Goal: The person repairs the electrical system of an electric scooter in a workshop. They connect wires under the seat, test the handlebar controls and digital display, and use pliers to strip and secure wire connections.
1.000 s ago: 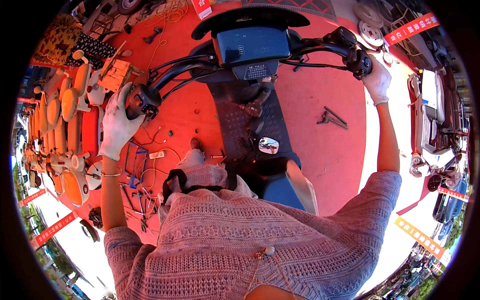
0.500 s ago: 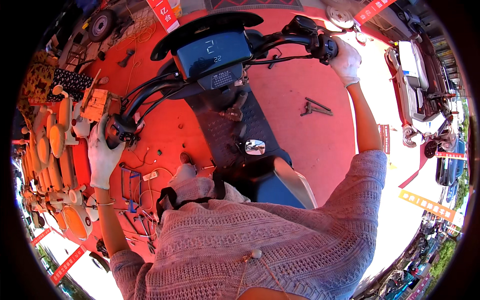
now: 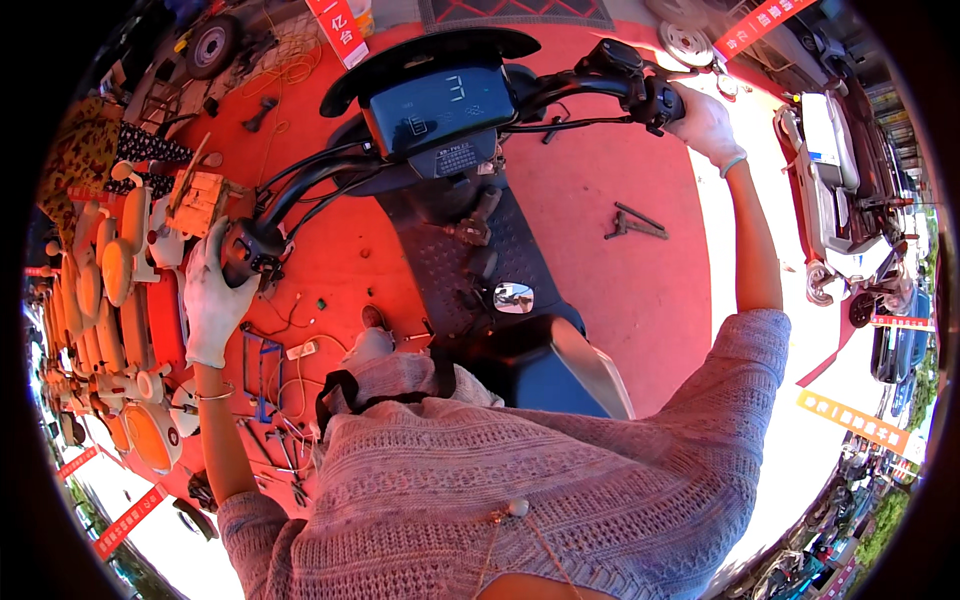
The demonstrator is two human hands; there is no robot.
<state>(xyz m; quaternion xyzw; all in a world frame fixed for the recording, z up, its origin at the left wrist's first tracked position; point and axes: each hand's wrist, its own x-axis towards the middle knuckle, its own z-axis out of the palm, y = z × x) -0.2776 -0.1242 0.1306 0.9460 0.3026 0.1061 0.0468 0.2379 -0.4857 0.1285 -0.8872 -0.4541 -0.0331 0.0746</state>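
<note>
My left hand (image 3: pixel 213 305), in a white glove, is wrapped round the left handlebar grip, beside a black switch housing (image 3: pixel 253 250). My gloved right hand (image 3: pixel 707 125) is closed on the right handlebar grip at its switch housing (image 3: pixel 656 107). Between them sit the scooter's lit display (image 3: pixel 440 105) and black cables. Below, on the dark footboard (image 3: pixel 420 225), lie what looks like a power drill (image 3: pixel 478 220) and a small mirror (image 3: pixel 512 297). The dark seat (image 3: pixel 520 375) is beside my body; my foot (image 3: pixel 372 317) is on the red mat.
Stacked orange scooters (image 3: pixel 120 260) and a wooden crate (image 3: pixel 198 200) stand left, with tools, cords and a blue frame (image 3: pixel 265 370) on the mat. A metal stand (image 3: pixel 636 225) lies right. Parked scooters (image 3: pixel 840 200) line the right side; a loose wheel (image 3: pixel 210 48) is upper left.
Both hands and the handlebars have shifted leftward in the picture since a second ago, then slightly back right. The display's lit readout has changed. Both hands still grip the bars.
</note>
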